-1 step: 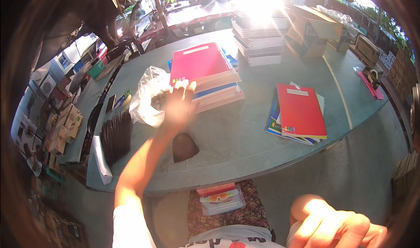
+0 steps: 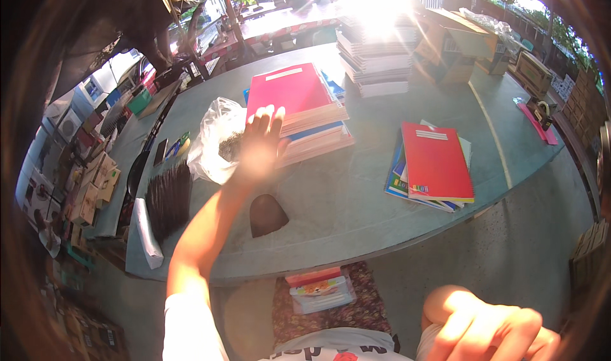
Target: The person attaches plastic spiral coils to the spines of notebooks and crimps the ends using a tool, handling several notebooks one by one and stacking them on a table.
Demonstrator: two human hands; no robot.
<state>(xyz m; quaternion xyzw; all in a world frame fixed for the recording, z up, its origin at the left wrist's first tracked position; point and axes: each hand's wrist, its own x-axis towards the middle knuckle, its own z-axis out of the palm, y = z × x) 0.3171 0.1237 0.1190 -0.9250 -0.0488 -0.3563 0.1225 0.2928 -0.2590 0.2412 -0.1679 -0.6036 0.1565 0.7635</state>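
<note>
My left hand (image 2: 261,135) reaches forward with its fingers outstretched, resting at the near edge of a stack of red-covered notebooks (image 2: 289,90). Blue covers show lower in that stack and behind it. Just left of the hand, a clear plastic bag (image 2: 213,132) holds a dark, grainy-looking mass. A dark, round-topped flat piece (image 2: 267,216) lies below my left wrist. My right hand (image 2: 490,335) is close to my body at the lower right, its fingers curled; what they hold, if anything, is hidden. Nearest it on the table is a red spiral notebook (image 2: 439,160) over blue and white ones.
On the grey-green table (image 2: 337,233), a pile of dark thin strips (image 2: 168,198) and a white roll (image 2: 147,233) lie left. A tall stack of spiral-bound notebooks (image 2: 375,62) and cardboard boxes (image 2: 452,49) stand at the back. A picture-printed pouch (image 2: 323,292) rests on my lap.
My left hand has shifted very slightly forward along the stack's near edge, its fingers now spread more plainly. My right hand has barely moved.
</note>
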